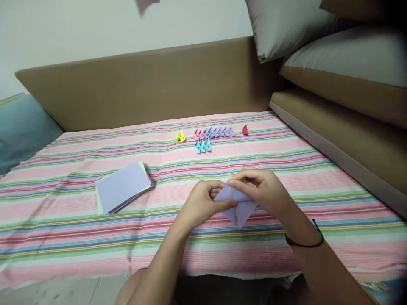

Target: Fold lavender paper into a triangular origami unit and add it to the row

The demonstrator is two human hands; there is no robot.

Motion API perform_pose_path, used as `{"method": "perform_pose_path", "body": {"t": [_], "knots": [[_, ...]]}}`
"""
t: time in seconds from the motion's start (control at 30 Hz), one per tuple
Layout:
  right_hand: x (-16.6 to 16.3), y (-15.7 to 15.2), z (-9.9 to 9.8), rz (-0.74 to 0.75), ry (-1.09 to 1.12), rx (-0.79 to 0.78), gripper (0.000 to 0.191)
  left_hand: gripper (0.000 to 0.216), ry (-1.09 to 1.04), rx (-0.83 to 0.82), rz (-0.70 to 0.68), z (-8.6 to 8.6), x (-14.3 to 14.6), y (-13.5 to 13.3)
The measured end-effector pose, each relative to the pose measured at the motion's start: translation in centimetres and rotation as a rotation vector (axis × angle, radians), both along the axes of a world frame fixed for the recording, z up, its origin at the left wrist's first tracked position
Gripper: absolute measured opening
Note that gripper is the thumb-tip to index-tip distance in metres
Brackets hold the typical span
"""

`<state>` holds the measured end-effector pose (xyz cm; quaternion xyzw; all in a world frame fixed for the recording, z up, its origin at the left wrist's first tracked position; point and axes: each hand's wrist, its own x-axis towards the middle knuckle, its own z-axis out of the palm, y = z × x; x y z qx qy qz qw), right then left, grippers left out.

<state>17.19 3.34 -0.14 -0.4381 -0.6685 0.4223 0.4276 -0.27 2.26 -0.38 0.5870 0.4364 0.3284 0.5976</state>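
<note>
My left hand (pixel 203 202) and my right hand (pixel 262 189) both pinch a lavender paper piece (pixel 238 206) folded into a pointed shape, held just above the striped cloth (pixel 286 161). The left thumb presses its left flap; the right fingers grip its top edge. A stack of paper sheets (pixel 123 187), lavender on top, lies to the left of my hands. Farther back sit small folded units: yellow ones (pixel 179 137), a row of pink and lavender ones (pixel 214 132), light blue ones (pixel 202 145) and a red one (pixel 244 129).
The striped cloth covers a bed with a tan headboard (pixel 143 80) behind. Tan cushions (pixel 349 127) and grey pillows (pixel 286 25) are stacked at the right. A blue-grey cushion (pixel 22 127) lies at the far left. A black band circles my right wrist.
</note>
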Motion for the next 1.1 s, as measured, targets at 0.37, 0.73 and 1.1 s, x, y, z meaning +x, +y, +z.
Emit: {"method": "perform_pose_path", "body": {"t": [0.37,0.73,1.1], "knots": [[-0.2,0.1,-0.4,-0.005,-0.051,0.007,0.016,0.022,-0.017,-0.093,0.002,-0.6,0.2,-0.1],[-1.2,0.0,-1.0,-0.043,0.339,-0.321,0.056,0.024,-0.172,0.029,0.353,-1.2,0.4,0.5],[-1.4,-0.2,-1.2,-0.104,0.35,-0.305,0.058,0.023,-0.16,0.041,0.351,-0.9,0.3,0.4]]}}
